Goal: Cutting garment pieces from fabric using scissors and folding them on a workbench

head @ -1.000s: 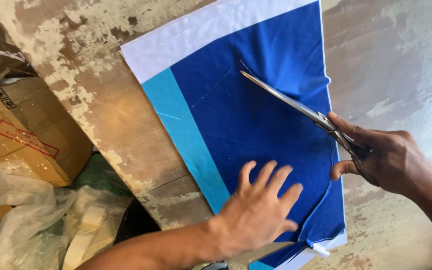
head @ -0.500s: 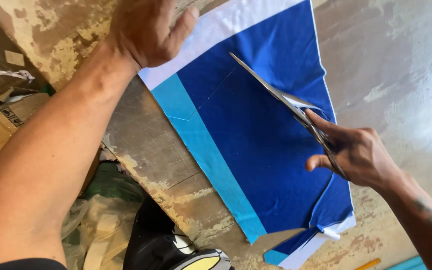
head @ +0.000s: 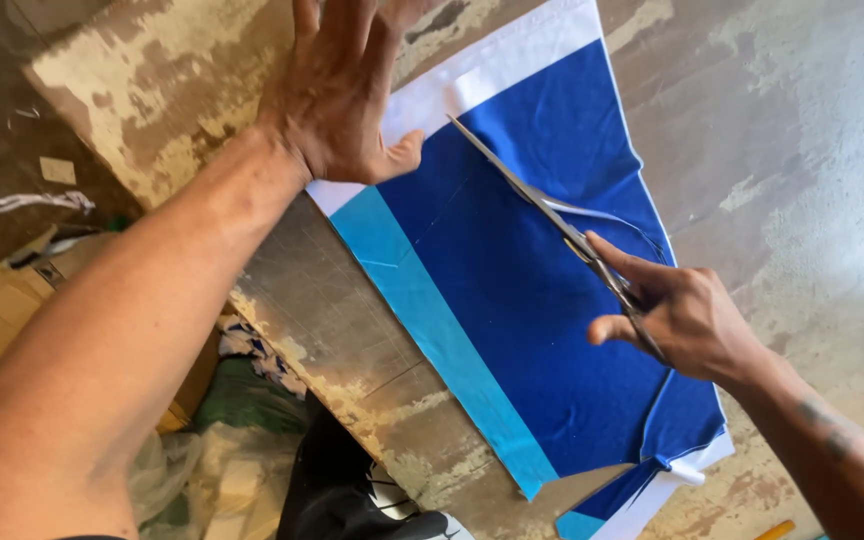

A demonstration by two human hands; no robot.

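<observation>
A dark blue piece of fabric (head: pixel 542 290) with a light blue band (head: pixel 432 310) and white edges lies flat on a worn table (head: pixel 812 130). My right hand (head: pixel 687 320) grips long metal scissors (head: pixel 542 205), whose closed blades lie along the cloth and point to its far end. A cut strip hangs loose along the right edge. My left hand (head: pixel 342 85) presses flat with spread fingers on the white far corner of the fabric.
Below the table's left edge sit cardboard boxes (head: pixel 12 300), clear plastic bags (head: pixel 212 470), green cloth (head: pixel 242 400) and a dark shoe (head: pixel 352 490). White scraps (head: pixel 12 195) lie on the dark floor at left. The table top is scuffed and patchy.
My left hand has left the near end of the fabric and moved to its far white corner. The right hand with the scissors has shifted slightly along the right side.
</observation>
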